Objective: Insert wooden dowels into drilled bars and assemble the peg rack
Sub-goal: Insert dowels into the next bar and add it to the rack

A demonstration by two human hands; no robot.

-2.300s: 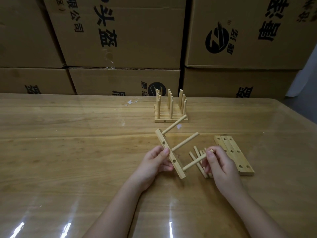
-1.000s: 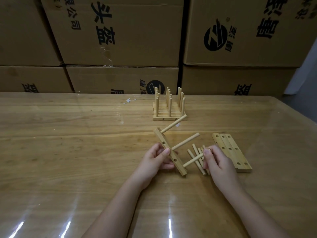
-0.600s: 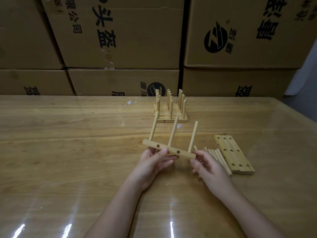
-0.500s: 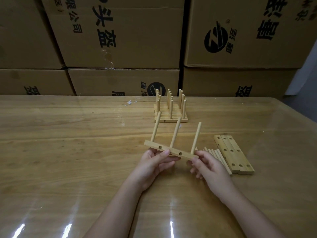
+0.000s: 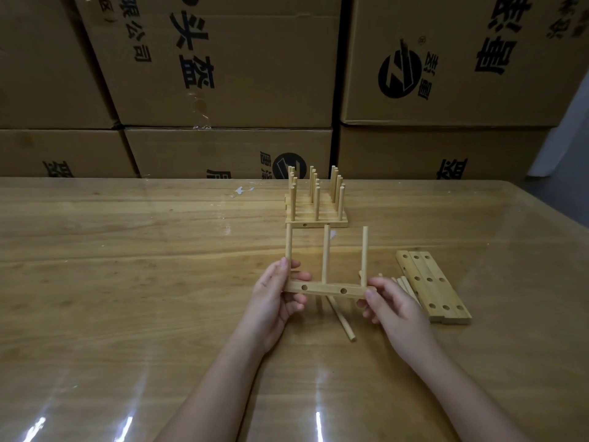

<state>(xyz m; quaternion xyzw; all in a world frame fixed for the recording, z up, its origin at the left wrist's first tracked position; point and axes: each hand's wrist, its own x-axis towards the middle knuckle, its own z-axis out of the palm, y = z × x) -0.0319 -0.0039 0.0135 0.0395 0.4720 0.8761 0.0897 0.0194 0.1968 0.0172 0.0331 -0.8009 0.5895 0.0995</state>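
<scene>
On the bench (image 5: 127, 282), in front of stacked cartons (image 5: 223, 74), the left hand (image 5: 274, 298) grips the left end of a drilled bar (image 5: 323, 288), its fingers (image 5: 302, 276) curled over the top and back of the wood. The bar is held clear of the bench with its long axis level, running straight left to right between the two hands, and two side holes face the person. Three dowels (image 5: 325, 253) stand upright from it, one near each end and one in the middle. Directly beyond them, well apart, sits the part-built rack (image 5: 315, 202), its rows lying parallel to the held bar, so joining the two looks like a plain push forward with neither hand nearer. The right hand (image 5: 392, 307) pinches the bar's right end between thumb and curled fingers. Loose dowels (image 5: 342, 320) lie under and just behind that hand, and the spare drilled bars (image 5: 430, 282) rest flat beside it, nearest the right hand.
</scene>
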